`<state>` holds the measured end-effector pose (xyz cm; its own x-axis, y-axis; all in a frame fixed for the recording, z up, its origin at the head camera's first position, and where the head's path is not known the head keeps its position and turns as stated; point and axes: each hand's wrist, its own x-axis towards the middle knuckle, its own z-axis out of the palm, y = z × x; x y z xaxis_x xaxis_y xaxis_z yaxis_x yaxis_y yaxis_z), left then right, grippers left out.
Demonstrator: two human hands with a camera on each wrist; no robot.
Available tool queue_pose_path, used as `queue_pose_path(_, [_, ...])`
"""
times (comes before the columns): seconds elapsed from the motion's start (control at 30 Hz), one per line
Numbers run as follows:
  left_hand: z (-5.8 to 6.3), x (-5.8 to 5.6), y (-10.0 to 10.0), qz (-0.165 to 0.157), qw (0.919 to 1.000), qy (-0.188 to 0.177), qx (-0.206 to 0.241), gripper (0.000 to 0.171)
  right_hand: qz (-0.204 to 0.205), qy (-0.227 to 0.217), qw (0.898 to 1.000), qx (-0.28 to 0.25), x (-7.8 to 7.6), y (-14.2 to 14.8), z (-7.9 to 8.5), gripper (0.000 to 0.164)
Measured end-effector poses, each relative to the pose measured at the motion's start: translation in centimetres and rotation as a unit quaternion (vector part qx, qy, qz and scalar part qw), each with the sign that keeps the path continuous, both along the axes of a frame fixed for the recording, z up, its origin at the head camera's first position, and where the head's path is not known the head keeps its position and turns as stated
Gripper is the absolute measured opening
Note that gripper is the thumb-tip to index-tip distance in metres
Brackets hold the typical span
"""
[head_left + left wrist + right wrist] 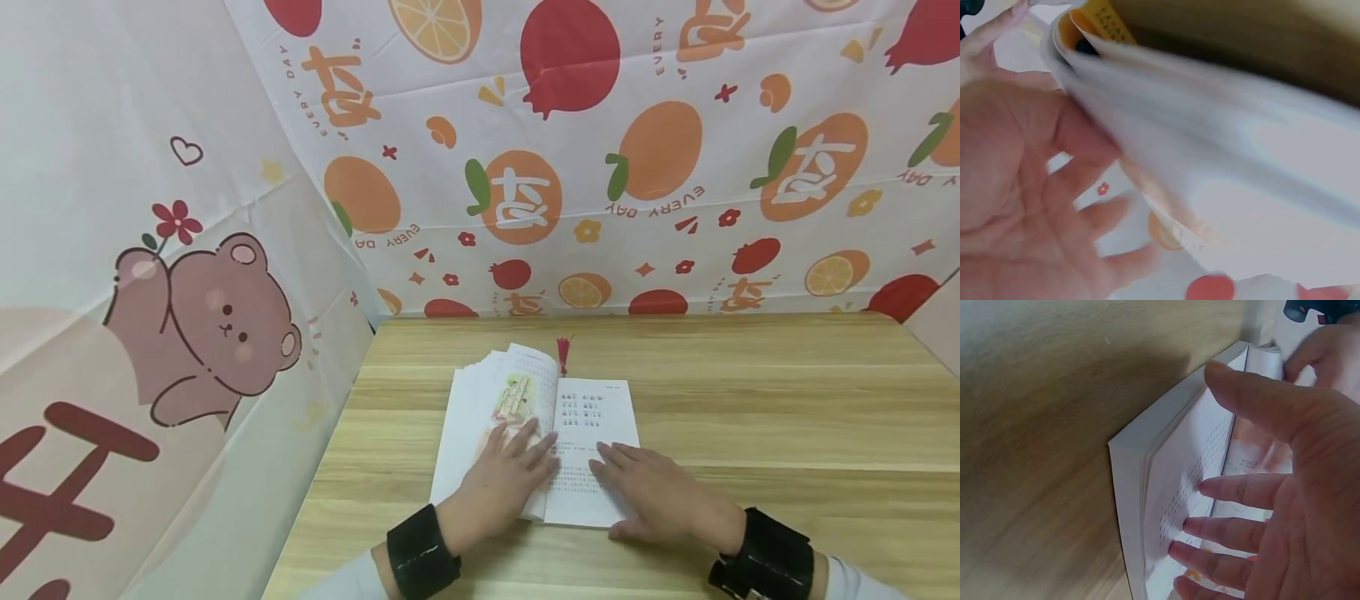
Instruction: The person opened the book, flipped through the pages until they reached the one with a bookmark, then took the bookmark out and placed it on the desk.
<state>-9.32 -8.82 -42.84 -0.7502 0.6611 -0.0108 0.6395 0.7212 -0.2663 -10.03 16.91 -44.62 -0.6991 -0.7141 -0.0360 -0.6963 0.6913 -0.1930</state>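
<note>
An open book (592, 417) lies on the wooden table, its right page printed with text and its left page bearing a coloured picture (513, 398). My left hand (498, 479) rests on the left page near the spine, fingers spread. Over the right page's lower outer edge lies my right hand (660, 492), its fingertips touching the paper. In the right wrist view the fingers (1229, 534) are nearly straight against the printed page. Blurred pages (1210, 156) fill much of the left wrist view, beside the left palm. A red tassel (564, 354) sticks out at the top of the spine.
The light wooden table (787, 417) extends on both sides of the book. Behind it hangs a white cloth (442, 200) printed with fruit, and a bear-patterned cloth (225, 325) hangs at the left. Each wrist wears a black band (423, 552).
</note>
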Motion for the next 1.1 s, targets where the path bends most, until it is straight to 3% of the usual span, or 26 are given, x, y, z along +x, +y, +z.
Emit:
queue_pose_path(0.1, [0.0,0.0,-0.4,0.02,0.9965,-0.077,0.023,0.049,0.0,0.003,1.0,0.001,-0.1,-0.1,-0.1,0.089])
queue_pose_path(0.2, [0.2,-0.2,-0.5,0.037,0.9921,-0.109,0.05,0.044,-0.004,0.001,1.0,0.001,-0.1,-0.2,-0.1,0.091])
queue_pose_path(0.37, [0.4,-0.4,-0.5,0.047,0.9921,-0.104,0.052,0.052,-0.008,-0.005,1.0,-0.004,-0.3,-0.2,0.1,0.088])
queue_pose_path(0.83, [0.1,-0.4,-0.6,0.053,0.9894,-0.119,0.063,0.054,-0.005,-0.017,1.0,-0.009,-0.7,0.0,0.4,0.082])
queue_pose_path(1.1, [0.0,-0.4,-0.7,0.053,0.9883,-0.125,0.068,0.054,-0.004,-0.041,0.999,-0.006,-0.7,0.1,0.9,0.07])
